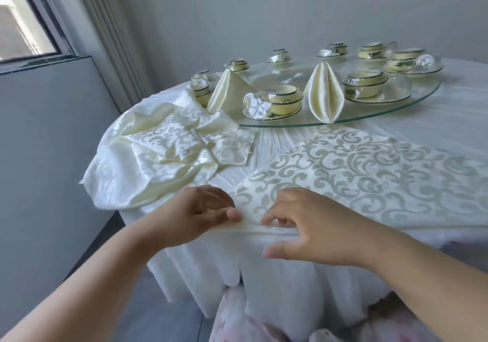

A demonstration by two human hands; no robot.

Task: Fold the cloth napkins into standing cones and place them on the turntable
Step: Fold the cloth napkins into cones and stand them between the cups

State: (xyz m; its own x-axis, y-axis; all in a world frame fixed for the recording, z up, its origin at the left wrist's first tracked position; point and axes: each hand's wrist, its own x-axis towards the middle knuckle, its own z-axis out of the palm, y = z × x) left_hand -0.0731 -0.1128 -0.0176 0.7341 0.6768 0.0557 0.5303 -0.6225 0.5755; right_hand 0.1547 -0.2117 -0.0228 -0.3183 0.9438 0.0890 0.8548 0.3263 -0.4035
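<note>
While pinching near hem of flat napkin [369,167] at table's [449,104] near edge, left hand [200,212] and right hand [311,225] fingers curled on fabric; risk: slick cloth slipping, crooked pleat. Two folded, standing on turntable [396,104].

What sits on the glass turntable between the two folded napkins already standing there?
In the head view, a wrapped bowl-and-saucer set sits between the pointed cone napkin and the pleated napkin on the turntable.

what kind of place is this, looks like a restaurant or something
Probably a banquet or private dining room. A round table draped in a white tablecloth carries a glass turntable ringed with plastic-wrapped bowl sets, and folded napkins already stand on it.
</note>
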